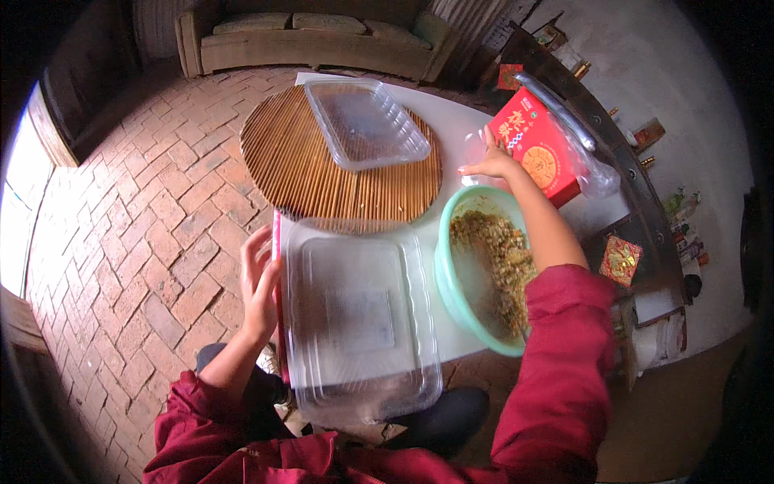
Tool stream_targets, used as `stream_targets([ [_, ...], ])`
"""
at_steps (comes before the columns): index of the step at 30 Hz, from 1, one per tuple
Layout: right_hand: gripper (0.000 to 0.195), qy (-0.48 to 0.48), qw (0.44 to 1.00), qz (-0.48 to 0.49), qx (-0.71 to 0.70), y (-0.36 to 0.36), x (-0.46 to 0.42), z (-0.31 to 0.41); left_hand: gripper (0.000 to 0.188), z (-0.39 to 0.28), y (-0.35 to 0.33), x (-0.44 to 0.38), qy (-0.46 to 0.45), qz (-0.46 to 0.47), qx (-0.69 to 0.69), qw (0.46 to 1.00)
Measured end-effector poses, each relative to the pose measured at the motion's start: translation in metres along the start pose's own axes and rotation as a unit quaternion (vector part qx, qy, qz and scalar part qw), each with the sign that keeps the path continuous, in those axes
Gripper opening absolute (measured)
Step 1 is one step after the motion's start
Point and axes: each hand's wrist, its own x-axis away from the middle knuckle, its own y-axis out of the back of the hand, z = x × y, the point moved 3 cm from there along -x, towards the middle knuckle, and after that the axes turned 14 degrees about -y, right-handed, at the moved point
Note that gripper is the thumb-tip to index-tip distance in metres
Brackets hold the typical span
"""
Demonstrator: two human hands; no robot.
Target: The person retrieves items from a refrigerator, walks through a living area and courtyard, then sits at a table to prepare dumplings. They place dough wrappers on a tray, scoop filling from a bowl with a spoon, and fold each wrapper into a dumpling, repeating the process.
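My left hand (259, 290), slightly blurred, is at the pink-edged left side of the white table (456, 339), beside a clear plastic container (357, 266). Its fingers are partly curled, and whether they grip the rim or the table edge cannot be told. That container reaches past the table's near edge. My right hand (499, 162) is stretched beyond a mint-green bowl (444, 272), thumb and fingers spread over crumpled clear plastic (474, 145) beside a red printed box (532, 145). Chopped filling (496, 260) lies in the bowl, partly hidden by my right forearm.
A second clear plastic container (369, 127) rests on a round mat of thin brown stalks (290, 157). A long roll in shiny wrapping (553, 109) lies along the red box. Beyond are a sofa (326, 45), a brick floor (175, 224) and a dark cabinet (650, 224).
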Motion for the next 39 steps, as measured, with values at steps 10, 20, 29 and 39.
stream_targets([
  [10, 0.028, -0.022, 0.915, -0.029, -0.401, 0.004, -0.089, -0.053, 0.025, 0.058, 0.036, -0.030, 0.098, -0.144, 0.051, 0.983],
  [20, 0.069, 0.038, 0.998, 0.024, -0.032, -0.027, -0.081, -0.068, 0.019, 0.059, 0.015, -0.027, 0.094, -0.101, 0.078, 0.987],
  [29, 0.033, -0.147, 0.894, -0.134, -0.401, 0.057, -0.113, -0.085, 0.012, 0.060, 0.027, -0.027, 0.101, -0.095, 0.078, 0.987],
  [39, 0.027, 0.069, 0.760, -0.084, -0.641, 0.244, -0.021, 0.045, 0.022, 0.067, 0.035, -0.036, 0.118, -0.125, 0.054, 0.984],
])
